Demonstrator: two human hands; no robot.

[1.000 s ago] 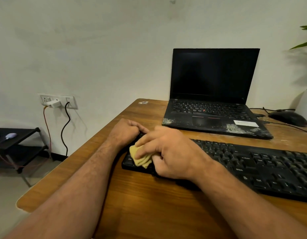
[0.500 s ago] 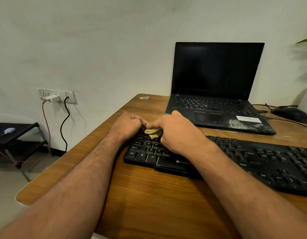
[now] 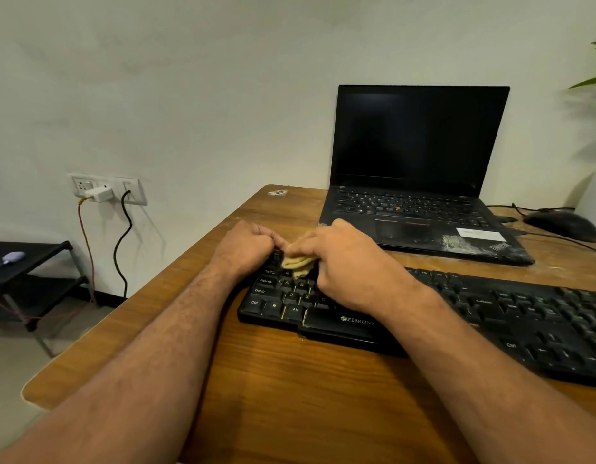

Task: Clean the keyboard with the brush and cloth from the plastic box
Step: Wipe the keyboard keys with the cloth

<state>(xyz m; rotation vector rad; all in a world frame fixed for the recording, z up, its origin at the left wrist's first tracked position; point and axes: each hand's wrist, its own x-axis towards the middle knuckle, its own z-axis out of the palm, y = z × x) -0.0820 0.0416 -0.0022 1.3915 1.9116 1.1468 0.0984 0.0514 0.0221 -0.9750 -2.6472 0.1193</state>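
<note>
The right hand [image 3: 348, 262] grips a yellow cloth [image 3: 298, 262] against the keyboard [image 3: 490, 316] top-left keys. The left hand [image 3: 246, 244], curled, grips the keyboard's corner on the table [image 3: 289, 396].

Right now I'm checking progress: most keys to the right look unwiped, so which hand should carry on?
Probably the right hand: it already pinches the yellow cloth on the keyboard. The left hand grips the keyboard's left end, steadying it.

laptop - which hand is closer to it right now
Right. The right hand, holding the cloth, sits just before the laptop; the left hand is farther left.
</note>
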